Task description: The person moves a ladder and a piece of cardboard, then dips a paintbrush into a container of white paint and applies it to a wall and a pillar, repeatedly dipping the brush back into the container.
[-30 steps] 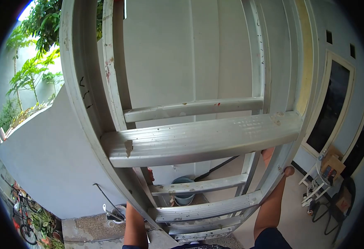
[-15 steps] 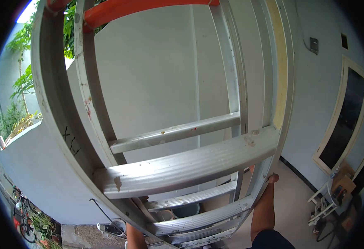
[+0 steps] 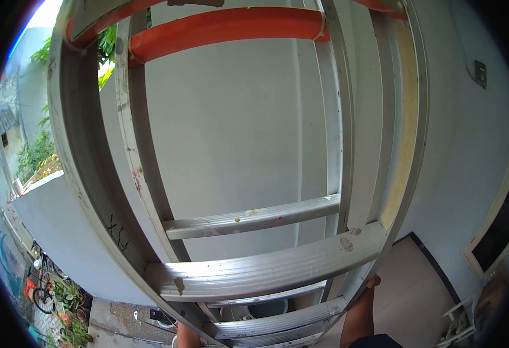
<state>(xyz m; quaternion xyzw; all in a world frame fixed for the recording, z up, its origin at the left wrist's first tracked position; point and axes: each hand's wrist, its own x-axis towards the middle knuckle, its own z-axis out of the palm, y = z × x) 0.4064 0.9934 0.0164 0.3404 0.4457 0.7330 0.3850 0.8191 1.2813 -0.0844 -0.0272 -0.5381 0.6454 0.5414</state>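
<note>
An aluminium stepladder [image 3: 272,272] with paint-spotted rungs stands close in front of me and fills most of the head view. My right hand [image 3: 373,282] is closed round its right side rail, below the nearest wide rung. Low on the left, my left hand [image 3: 186,332] is at the left side rail, which hides most of its fingers; the forearm runs out of the bottom edge. Higher up, a red covering [image 3: 231,32] is tied round a rung. Black marks are drawn on the inner face of the left rail.
A pale wall [image 3: 237,133] rises behind the ladder. A dark tub [image 3: 268,307] shows between the lower rungs. At left, a low wall [image 3: 80,232] stands near potted plants [image 3: 66,298] and a bicycle [image 3: 43,296]. A framed window [image 3: 498,232] and white furniture [image 3: 457,325] are at right.
The view has tilted upward and turned slightly left, so the rungs sit lower and more of the red covering shows. My right hand is still on the right rail.
</note>
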